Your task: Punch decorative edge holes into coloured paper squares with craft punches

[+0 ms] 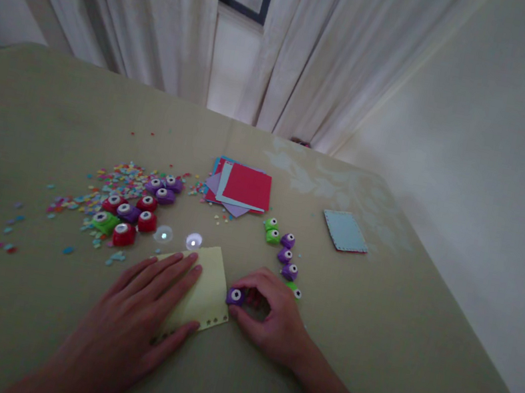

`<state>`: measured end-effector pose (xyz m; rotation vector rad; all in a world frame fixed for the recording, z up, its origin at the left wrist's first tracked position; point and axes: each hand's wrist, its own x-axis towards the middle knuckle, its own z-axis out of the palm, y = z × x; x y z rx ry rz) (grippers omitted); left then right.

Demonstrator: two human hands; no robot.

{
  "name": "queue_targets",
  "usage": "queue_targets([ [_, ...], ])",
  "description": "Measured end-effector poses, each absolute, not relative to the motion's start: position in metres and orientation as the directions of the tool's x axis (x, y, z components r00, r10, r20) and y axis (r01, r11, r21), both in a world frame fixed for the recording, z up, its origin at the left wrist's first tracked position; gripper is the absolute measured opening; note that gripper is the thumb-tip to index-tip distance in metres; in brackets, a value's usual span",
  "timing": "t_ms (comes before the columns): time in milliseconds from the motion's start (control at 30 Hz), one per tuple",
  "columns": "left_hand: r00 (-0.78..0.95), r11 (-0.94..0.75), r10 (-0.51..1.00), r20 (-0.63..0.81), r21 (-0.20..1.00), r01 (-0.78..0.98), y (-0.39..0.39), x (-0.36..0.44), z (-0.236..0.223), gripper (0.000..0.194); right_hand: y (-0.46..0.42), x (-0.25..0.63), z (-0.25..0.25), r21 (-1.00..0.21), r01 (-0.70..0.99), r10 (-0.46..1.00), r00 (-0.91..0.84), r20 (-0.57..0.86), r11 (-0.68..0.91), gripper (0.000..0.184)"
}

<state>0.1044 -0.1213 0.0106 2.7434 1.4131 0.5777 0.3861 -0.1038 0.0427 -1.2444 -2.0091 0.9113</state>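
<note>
Confetti (126, 179) and punches (124, 235) near yellow paper (209, 282)

The only view comes from a camera worn on the person's head, looking forward and steeply down over the bare hands, left (136, 303) and right (272, 313), which sit close in the lower middle. It takes in most of the broad pale-green covered surface (367, 350) and, beyond its far edge, reaches the long whitish curtains (143, 6) and the plain pale wall (503, 158) at the right; no second view shares any part.
</note>
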Motion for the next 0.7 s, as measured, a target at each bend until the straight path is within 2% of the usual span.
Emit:
queue_targets([
  [300,0.511,-0.574,0.806,0.3,0.18,0.799,-0.122,0.1047,0.0102,0.076,-0.1009,0.3892,0.0459,-0.823,0.435,0.869,-0.477,0.133,0.364,0.019],
  [467,0.521,-0.585,0.795,0.311,0.165,0.794,-0.1222,0.1042,0.0097,0.076,-0.1017,0.3888,0.0448,-0.83,0.441,0.88,-0.459,0.119,0.342,0.019],
  [700,0.524,-0.585,0.796,0.303,0.162,0.795,-0.1215,0.1032,0.009,0.079,-0.102,0.3878,0.0471,-0.813,0.434,0.858,-0.492,0.147,0.388,0.021],
])
